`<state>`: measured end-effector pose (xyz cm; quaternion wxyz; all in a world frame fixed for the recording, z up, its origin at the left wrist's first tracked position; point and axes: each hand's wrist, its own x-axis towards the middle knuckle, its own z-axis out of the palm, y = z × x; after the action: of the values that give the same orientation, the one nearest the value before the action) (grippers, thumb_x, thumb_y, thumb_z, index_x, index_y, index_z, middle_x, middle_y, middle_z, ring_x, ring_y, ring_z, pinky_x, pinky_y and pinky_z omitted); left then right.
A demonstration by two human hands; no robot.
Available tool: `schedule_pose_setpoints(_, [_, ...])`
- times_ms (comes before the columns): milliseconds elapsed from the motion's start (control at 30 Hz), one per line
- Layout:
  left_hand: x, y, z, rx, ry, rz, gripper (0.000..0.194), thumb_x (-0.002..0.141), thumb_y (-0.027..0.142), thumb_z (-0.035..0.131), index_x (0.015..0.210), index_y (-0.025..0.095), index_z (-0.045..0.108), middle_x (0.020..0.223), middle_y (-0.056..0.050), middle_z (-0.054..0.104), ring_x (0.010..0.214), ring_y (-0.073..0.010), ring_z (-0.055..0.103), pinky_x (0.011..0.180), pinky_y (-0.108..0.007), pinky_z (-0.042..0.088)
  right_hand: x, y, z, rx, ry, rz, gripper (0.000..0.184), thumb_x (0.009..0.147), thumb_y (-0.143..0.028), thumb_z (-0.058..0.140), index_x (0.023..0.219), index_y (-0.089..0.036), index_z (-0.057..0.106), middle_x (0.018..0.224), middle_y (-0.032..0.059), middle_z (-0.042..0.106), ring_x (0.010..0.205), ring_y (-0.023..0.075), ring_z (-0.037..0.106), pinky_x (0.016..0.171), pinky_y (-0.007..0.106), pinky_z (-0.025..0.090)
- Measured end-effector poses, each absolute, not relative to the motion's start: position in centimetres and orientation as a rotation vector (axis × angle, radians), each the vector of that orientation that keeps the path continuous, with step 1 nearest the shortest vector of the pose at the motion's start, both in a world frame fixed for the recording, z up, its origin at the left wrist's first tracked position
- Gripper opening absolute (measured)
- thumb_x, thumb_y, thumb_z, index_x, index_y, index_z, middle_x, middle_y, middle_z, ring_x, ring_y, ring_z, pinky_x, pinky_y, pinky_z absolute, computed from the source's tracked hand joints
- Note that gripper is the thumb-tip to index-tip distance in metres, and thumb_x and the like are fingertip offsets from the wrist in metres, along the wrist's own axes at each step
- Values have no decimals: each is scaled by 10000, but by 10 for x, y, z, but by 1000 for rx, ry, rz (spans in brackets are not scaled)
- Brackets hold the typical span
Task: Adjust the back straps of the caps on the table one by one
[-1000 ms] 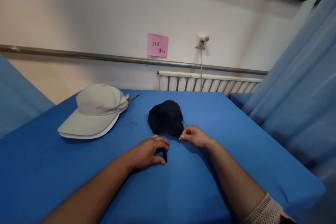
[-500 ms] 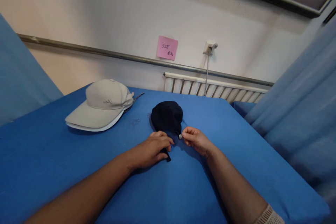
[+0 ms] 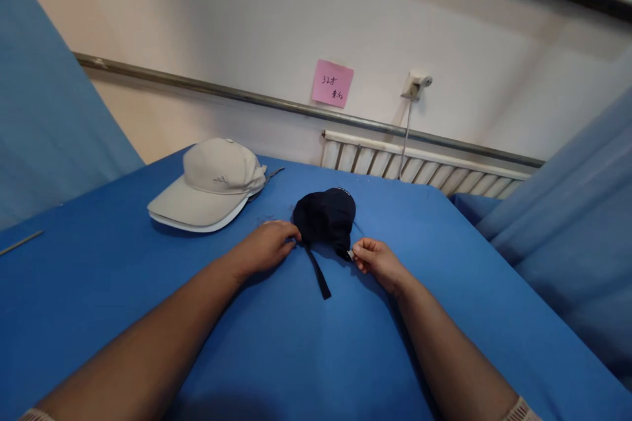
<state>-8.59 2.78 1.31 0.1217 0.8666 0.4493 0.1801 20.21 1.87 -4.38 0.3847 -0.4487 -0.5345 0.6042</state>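
A dark navy cap [image 3: 323, 217] lies on the blue-covered bed [image 3: 306, 355], its brim pointing toward the wall. From its back a black strap [image 3: 317, 273] trails loose toward me. My left hand [image 3: 270, 243] is closed at the cap's left rear edge, thumb and fingers pinching the fabric there. On the other side, my right hand [image 3: 378, 262] pinches a small light metal buckle [image 3: 351, 254] at the cap's right rear corner. Part of the buckle is hidden by the fingertips.
A beige cap [image 3: 212, 181] with a brim stands at the back left. Along the wall run a metal rail [image 3: 237, 93] and a white radiator [image 3: 375, 158]. Blue curtains [image 3: 54, 92] hang on both sides. A thin stick [image 3: 20, 243] lies at the far left.
My left hand has moved away from the strap to the cap's left rear edge, leaving the strap lying loose. The cap has shifted and reshaped slightly. My right hand keeps the buckle. The view has turned left.
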Motion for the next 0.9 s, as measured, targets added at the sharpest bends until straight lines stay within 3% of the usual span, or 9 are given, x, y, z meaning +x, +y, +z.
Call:
schedule_pose_setpoints(133, [-75,20,9,2484,1122,469,227,842,219,520,960,240,713,959,-35,720,886,-206,644,839,-326,477,201,17,-44,-1159,-1394,1536,356,760,-515,696,728,-181,577,547,-38,538,483,90,443,520,246,333])
schedule_pose_setpoints(300, [-54,6,2,2587,890,401,290,803,183,622,1067,276,699,1264,-40,656,1217,-268,523,1052,-430,367,202,18,-46,-1159,-1421,1518,364,756,-528,693,738,-184,575,543,-43,537,481,91,445,521,246,336])
schedule_pose_setpoints(500, [-52,6,0,2545,949,442,493,803,251,673,1287,252,573,1208,-84,648,1105,-265,571,986,-417,413,202,18,-44,-1150,-1405,1531,368,744,-528,703,736,-184,574,540,-43,545,477,88,450,514,241,339])
schedule_pose_setpoints(633, [-50,7,0,2587,865,367,140,870,272,601,957,221,699,930,-59,679,940,-225,593,901,-361,435,202,19,-43,-1152,-1389,1538,393,717,-543,724,724,-181,573,538,-45,544,474,85,449,512,240,342])
schedule_pose_setpoints(667, [-49,7,1,2580,852,368,128,883,274,582,895,215,695,888,-53,670,907,-215,591,879,-349,439,202,19,-43,-1152,-1382,1544,397,710,-546,729,723,-181,572,536,-45,544,472,86,451,509,240,342])
schedule_pose_setpoints(800, [-46,3,5,2415,874,501,150,905,279,526,937,211,655,967,-47,677,905,-194,604,856,-325,453,201,18,-40,-1138,-1335,1586,397,697,-540,742,719,-184,567,543,-41,549,471,87,463,502,238,349])
schedule_pose_setpoints(900, [-44,-2,10,2177,984,595,182,930,314,471,982,213,614,901,-20,687,808,-168,625,755,-291,474,201,14,-33,-1112,-1318,1566,380,710,-523,740,720,-181,575,548,-35,556,473,86,468,502,236,360])
